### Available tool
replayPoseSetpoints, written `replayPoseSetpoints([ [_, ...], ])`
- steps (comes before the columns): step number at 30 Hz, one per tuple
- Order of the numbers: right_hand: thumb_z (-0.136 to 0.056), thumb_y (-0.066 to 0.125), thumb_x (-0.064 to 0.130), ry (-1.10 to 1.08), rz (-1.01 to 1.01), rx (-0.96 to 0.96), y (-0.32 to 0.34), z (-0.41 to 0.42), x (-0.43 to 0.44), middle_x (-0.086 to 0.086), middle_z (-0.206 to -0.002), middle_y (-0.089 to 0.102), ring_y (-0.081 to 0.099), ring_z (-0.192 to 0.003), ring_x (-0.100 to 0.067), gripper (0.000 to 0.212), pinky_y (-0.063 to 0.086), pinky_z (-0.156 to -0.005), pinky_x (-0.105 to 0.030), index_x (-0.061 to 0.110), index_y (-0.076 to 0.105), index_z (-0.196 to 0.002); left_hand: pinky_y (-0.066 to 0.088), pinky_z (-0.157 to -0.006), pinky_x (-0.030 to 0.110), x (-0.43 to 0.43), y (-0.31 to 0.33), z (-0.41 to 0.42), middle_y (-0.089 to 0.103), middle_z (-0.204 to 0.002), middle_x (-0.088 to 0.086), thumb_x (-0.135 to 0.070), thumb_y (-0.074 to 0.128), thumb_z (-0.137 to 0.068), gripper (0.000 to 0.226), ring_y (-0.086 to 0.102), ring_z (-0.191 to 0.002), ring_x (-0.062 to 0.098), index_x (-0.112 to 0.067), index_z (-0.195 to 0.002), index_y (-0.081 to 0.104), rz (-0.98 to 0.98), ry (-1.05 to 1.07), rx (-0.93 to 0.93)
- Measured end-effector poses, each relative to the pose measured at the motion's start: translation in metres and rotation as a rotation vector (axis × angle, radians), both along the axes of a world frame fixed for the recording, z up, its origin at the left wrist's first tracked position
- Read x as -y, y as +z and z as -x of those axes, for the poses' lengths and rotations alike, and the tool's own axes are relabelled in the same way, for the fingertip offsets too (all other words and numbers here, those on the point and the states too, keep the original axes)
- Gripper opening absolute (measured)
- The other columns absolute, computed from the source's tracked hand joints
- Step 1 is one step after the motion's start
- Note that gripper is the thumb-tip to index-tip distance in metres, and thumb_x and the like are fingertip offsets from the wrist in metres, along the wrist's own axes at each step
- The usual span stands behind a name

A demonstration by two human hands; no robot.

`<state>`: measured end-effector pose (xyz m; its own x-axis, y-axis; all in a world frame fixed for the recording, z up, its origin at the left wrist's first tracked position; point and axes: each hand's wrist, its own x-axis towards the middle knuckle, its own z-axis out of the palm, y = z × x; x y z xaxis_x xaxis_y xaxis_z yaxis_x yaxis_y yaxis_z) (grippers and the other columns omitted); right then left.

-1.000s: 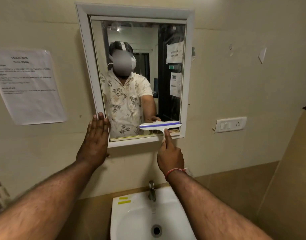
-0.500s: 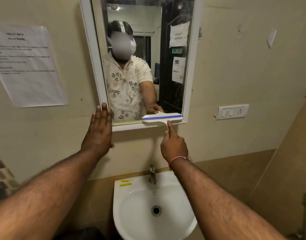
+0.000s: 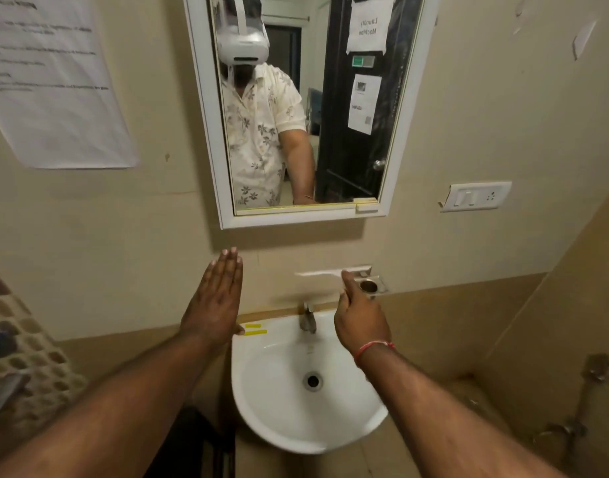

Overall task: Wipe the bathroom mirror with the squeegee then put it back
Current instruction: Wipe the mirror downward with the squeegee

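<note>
Squeegee point(image 3: 322, 272): held level against the wall, below the mirror point(image 3: 337, 160), beside the metal holder point(image 3: 368, 286), above the sink's point(image 3: 261, 357) back edge.
Right hand point(image 3: 360, 322): fingers curled round the squeegee's handle.
Left hand point(image 3: 217, 298): fingers straight, nothing held.

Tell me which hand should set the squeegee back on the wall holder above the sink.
Right. The right hand grips the squeegee, close beside the metal holder on the wall. The left hand is flat, holds nothing and is farther from the holder.
</note>
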<state>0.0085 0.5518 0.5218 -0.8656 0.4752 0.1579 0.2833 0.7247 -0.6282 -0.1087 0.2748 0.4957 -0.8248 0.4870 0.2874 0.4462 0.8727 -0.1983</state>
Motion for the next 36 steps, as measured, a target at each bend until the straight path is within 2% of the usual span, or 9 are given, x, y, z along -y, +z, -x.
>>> replayPoseSetpoints([
  [5, -0.112, 0.033, 0.041, -0.021, 0.1, 0.203, -0.067, -0.03, 0.01, -0.003, -0.1, 0.076, 0.069, -0.086, -0.028, 0.051, 0.059, -0.08, -0.043, 0.052, 0.035, -0.162, -0.014, -0.137, 0.051, -0.008, -0.072, -0.037, -0.043, -0.173, 0.023, -0.075, 0.088, -0.074, 0.167, -0.036, -0.164, 0.039, 0.005, -0.166, -0.026, 0.02, -0.045, 0.221],
  [8, -0.113, 0.031, 0.044, -0.025, 0.085, 0.15, -0.094, -0.047, 0.016, 0.005, -0.075, 0.069, 0.065, -0.069, -0.018, 0.052, 0.056, -0.065, -0.041, 0.053, 0.026, -0.164, -0.021, -0.134, 0.05, -0.009, -0.094, -0.052, -0.046, -0.17, 0.022, -0.076, 0.083, -0.078, 0.164, -0.048, -0.158, 0.037, 0.005, -0.162, -0.032, 0.041, -0.064, 0.279],
  [10, -0.113, 0.031, 0.041, -0.01, 0.04, 0.137, -0.111, -0.055, 0.014, 0.007, -0.074, 0.067, 0.063, -0.066, -0.015, 0.055, 0.054, -0.062, -0.041, 0.052, 0.021, -0.166, -0.023, -0.133, 0.05, -0.004, -0.103, -0.055, -0.042, -0.173, 0.023, -0.078, 0.086, -0.073, 0.167, -0.05, -0.156, 0.035, 0.005, -0.165, -0.028, 0.031, -0.066, 0.271],
  [13, -0.111, 0.034, 0.03, -0.01, 0.068, 0.376, -0.122, -0.052, 0.003, -0.001, -0.109, 0.076, 0.071, -0.095, -0.023, 0.057, 0.059, -0.086, -0.041, 0.042, 0.032, -0.166, -0.019, -0.135, 0.049, 0.009, -0.108, -0.049, -0.019, -0.181, 0.027, -0.081, 0.093, -0.055, 0.175, -0.033, -0.165, 0.037, 0.006, -0.171, -0.003, 0.024, -0.054, 0.197],
  [17, -0.112, 0.031, 0.032, -0.053, 0.097, 0.341, -0.095, -0.04, 0.006, 0.005, -0.083, 0.069, 0.065, -0.074, -0.017, 0.055, 0.053, -0.067, -0.037, 0.047, 0.031, -0.165, 0.001, -0.137, 0.055, 0.022, -0.095, -0.031, -0.01, -0.182, 0.03, -0.081, 0.097, -0.041, 0.179, -0.002, -0.171, 0.045, 0.009, -0.171, 0.013, 0.036, -0.037, 0.135],
  [20, -0.113, 0.03, 0.034, -0.028, 0.046, 0.219, -0.055, -0.021, 0.012, 0.006, -0.075, 0.065, 0.061, -0.067, -0.016, 0.054, 0.042, -0.056, -0.037, 0.049, 0.028, -0.165, 0.009, -0.136, 0.055, 0.021, -0.06, -0.021, -0.002, -0.183, 0.029, -0.078, 0.098, -0.043, 0.176, 0.004, -0.171, 0.044, 0.009, -0.172, 0.015, -0.017, -0.064, 0.048],
  [23, -0.113, 0.035, 0.033, 0.014, -0.003, 0.07, -0.009, -0.001, 0.018, -0.004, -0.09, 0.072, 0.065, -0.076, -0.028, 0.057, 0.044, -0.061, -0.039, 0.051, 0.025, -0.166, 0.008, -0.137, 0.053, 0.013, -0.009, -0.013, -0.005, -0.184, 0.026, -0.077, 0.096, -0.057, 0.169, -0.002, -0.172, 0.041, 0.006, -0.174, 0.006, -0.082, -0.095, -0.073],
  [30, -0.112, 0.04, 0.035, 0.047, -0.089, -0.286, 0.108, 0.022, 0.028, -0.013, -0.095, 0.075, 0.068, -0.085, -0.039, 0.06, 0.046, -0.067, -0.044, 0.057, 0.023, -0.165, 0.019, -0.138, 0.059, -0.005, 0.128, 0.001, -0.017, -0.183, 0.025, -0.078, 0.087, -0.073, 0.16, -0.012, -0.171, 0.041, 0.004, -0.173, -0.006, -0.119, -0.195, -0.276],
  [36, -0.112, 0.041, 0.036, 0.051, -0.101, -0.547, 0.232, 0.037, 0.032, -0.005, -0.076, 0.068, 0.063, -0.065, -0.024, 0.058, 0.058, -0.062, -0.044, 0.055, 0.023, -0.164, 0.015, -0.139, 0.059, -0.009, 0.27, 0.018, -0.018, -0.183, 0.024, -0.072, 0.096, -0.063, 0.168, -0.012, -0.171, 0.041, 0.005, -0.173, -0.004, -0.209, -0.209, -0.468],
])
